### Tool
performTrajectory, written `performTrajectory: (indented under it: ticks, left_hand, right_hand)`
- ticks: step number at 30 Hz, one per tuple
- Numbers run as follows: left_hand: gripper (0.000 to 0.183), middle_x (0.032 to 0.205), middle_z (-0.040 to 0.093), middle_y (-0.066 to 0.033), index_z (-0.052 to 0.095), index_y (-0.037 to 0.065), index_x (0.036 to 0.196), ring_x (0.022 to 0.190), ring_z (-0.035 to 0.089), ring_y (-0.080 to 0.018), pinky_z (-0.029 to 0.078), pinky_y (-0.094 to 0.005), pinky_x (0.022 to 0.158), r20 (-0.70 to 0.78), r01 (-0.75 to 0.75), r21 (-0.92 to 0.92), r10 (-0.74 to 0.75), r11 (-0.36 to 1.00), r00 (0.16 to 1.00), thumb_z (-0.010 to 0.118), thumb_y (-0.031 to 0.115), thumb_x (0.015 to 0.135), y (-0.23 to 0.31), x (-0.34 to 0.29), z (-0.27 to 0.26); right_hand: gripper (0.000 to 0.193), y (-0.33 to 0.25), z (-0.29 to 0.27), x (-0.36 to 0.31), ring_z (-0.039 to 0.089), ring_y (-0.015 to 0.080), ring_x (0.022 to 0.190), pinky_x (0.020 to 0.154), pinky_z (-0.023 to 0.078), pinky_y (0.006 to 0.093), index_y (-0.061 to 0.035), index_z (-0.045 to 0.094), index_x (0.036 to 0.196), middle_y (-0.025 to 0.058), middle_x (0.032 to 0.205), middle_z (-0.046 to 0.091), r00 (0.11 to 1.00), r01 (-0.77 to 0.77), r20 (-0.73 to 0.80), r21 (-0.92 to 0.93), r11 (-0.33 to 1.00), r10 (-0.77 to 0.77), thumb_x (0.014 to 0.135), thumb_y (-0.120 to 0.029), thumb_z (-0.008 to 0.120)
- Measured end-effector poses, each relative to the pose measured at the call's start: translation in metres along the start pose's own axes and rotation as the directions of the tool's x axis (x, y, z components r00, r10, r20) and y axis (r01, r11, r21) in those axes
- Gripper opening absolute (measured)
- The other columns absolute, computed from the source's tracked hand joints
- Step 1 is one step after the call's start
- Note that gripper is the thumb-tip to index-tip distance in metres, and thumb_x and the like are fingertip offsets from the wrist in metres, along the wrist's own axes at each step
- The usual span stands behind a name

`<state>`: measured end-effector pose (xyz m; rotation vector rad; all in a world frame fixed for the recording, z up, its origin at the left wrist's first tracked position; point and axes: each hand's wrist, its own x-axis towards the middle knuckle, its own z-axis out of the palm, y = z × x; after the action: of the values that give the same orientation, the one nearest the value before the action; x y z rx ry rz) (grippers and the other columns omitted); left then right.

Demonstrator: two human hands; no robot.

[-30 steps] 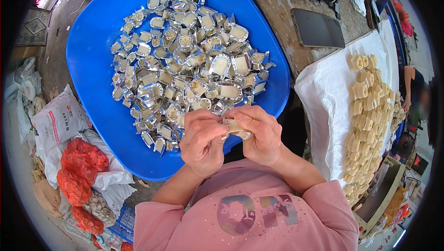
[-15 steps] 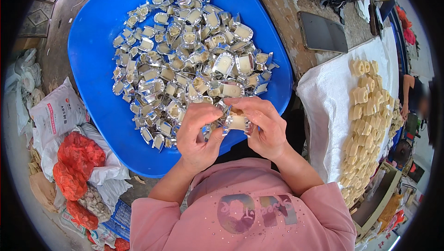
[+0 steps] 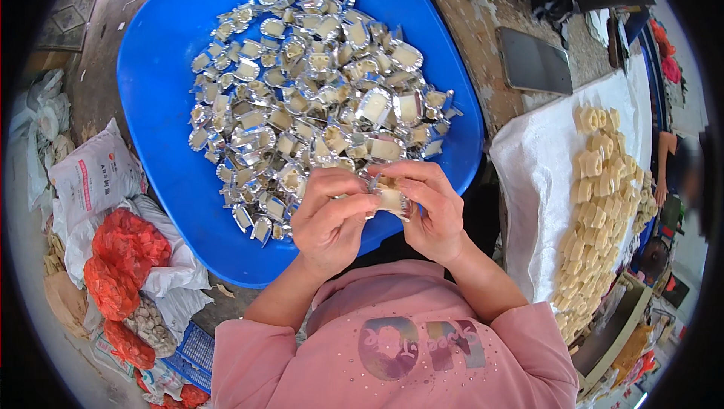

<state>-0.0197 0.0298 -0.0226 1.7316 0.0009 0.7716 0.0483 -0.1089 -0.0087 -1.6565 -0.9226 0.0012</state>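
Note:
Both hands are at the near edge of a blue plastic tub (image 3: 154,160), pinching one small plastic piece (image 3: 391,200) between them. It is cream inside with a shiny silver edge. My left hand (image 3: 330,217) grips its left end with thumb and fingers pressed together. My right hand (image 3: 433,209) holds the right end, its fingers curled over the top. Fingers hide much of the piece. Beyond the hands, the tub holds a heap of similar silver-edged cream pieces (image 3: 302,100), lying every which way.
To the right, plain cream plastic pieces (image 3: 599,202) are piled on a white sheet (image 3: 532,183). A dark phone (image 3: 534,61) lies on the worn wooden surface (image 3: 460,32). White sacks (image 3: 98,168), red bags (image 3: 130,247) and a blue crate (image 3: 194,356) stand at left. Another person's arm (image 3: 663,168) shows far right.
My left fingers have closed in on the piece's left end, covering more of it. My right hand keeps its hold. The whole view has shifted slightly.

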Motion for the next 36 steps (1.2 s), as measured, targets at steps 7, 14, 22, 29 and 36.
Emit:
performTrajectory:
  ticks: [7, 14, 22, 29, 36]
  left_hand:
    - [0.02, 0.084, 0.059, -0.0078, 0.065, 0.004, 0.083, 0.078, 0.057, -0.023, 0.046, -0.0326, 0.068, -0.023, 0.103, 0.289, -0.101, 0.952, 0.995, 0.065, -0.011, 0.07, -0.036, 0.005, -0.041]
    - [0.013, 0.082, 0.059, -0.0091, 0.064, 0.004, 0.082, 0.077, 0.058, -0.0267, 0.047, -0.0338, 0.068, 0.2, 0.017, 0.609, -0.174, 0.793, 0.964, 0.066, -0.004, 0.071, -0.062, 0.024, -0.106]
    - [0.017, 0.099, 0.062, -0.0132, 0.065, 0.005, 0.097, 0.096, 0.059, -0.0272, 0.047, -0.0382, 0.079, 0.133, 0.086, 0.789, -0.306, 0.609, 0.943, 0.065, 0.008, 0.08, -0.163, 0.121, -0.105]
    - [0.048, 0.12, 0.056, -0.0147, 0.057, 0.011, 0.122, 0.122, 0.043, -0.0317, 0.032, -0.0535, 0.097, -0.112, 0.216, 0.975, -0.732, 0.049, 0.672, 0.058, 0.039, 0.083, -0.247, 0.149, -0.07]
    - [0.029, 0.108, 0.059, -0.0144, 0.066, 0.012, 0.105, 0.107, 0.051, -0.0307, 0.034, -0.0465, 0.097, 0.019, 0.25, 0.904, -0.617, 0.347, 0.787, 0.065, 0.022, 0.078, -0.25, 0.141, -0.075]
  right_hand:
    - [0.055, 0.006, 0.005, 0.006, 0.051, 0.0369, 0.115, 0.092, 0.048, 0.0402, -0.0037, 0.05, 0.126, 0.0208, 0.127, 0.049, 0.957, -0.179, 0.222, -0.045, 0.983, 0.185, 0.074, 0.011, 0.063]
    - [0.053, 0.024, -0.015, -0.008, 0.052, 0.0319, 0.112, 0.087, 0.048, 0.0362, -0.0053, 0.05, 0.126, 0.0193, 0.129, 0.047, 0.929, -0.344, 0.085, -0.16, 0.925, 0.36, 0.076, 0.005, 0.067]
    - [0.047, 0.026, -0.013, -0.008, 0.058, 0.0285, 0.098, 0.081, 0.05, 0.0338, -0.005, 0.053, 0.119, 0.0181, 0.121, 0.052, 0.916, -0.377, 0.069, -0.186, 0.907, 0.395, 0.075, 0.009, 0.064]
    - [0.046, 0.023, -0.018, -0.009, 0.061, 0.0279, 0.094, 0.077, 0.052, 0.0352, -0.0055, 0.053, 0.117, 0.0174, 0.111, 0.057, 0.919, -0.351, 0.088, -0.266, 0.898, 0.385, 0.074, 0.009, 0.065]
    - [0.04, 0.027, -0.022, -0.016, 0.063, 0.0264, 0.084, 0.073, 0.052, 0.0341, -0.0051, 0.054, 0.113, 0.0172, 0.107, 0.058, 0.912, -0.373, 0.083, -0.237, 0.897, 0.401, 0.076, 0.008, 0.065]
